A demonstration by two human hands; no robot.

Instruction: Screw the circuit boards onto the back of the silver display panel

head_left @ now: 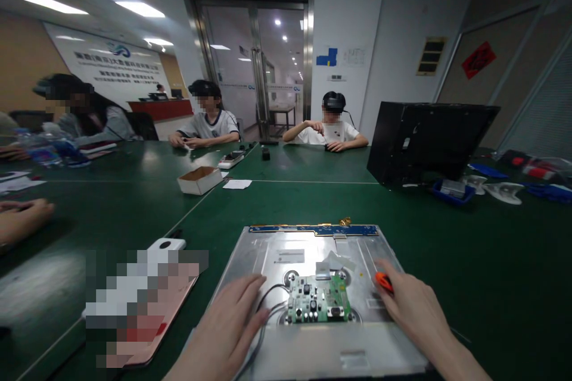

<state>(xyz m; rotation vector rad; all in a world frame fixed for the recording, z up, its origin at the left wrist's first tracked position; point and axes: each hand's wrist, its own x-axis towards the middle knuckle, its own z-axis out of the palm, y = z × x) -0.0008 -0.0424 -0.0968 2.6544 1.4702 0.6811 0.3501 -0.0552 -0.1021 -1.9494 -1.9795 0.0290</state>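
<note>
Circuit board (319, 299), green and crowded with small parts, lay near the middle of a silvery metal panel (263, 250), which rested on the dark green table (447, 238) straight in front of the person. The relation that counted most was sideways: the board sat between the two hands, to the right of the left hand (226, 324) and to the left of the right hand (415, 303). Its long axis appeared to run from side to side, roughly in line with the blue strip (286, 230) along the panel's far edge.

Of the two, the left hand looked slightly nearer, its thumb tip just short of the board's left edge, beside the dark cables (273, 287) that curved out from that edge. Its fingers were loosely bent, the thumb set apart from them, with nothing visibly pinched. The right hand's fingers were closed around an orange-red object (384, 281); most of it was hidden, so its kind could not be told. That object stood apart from the board, over the panel's right side. Clear tape (343, 260) lay beyond the board's far edge.
</note>
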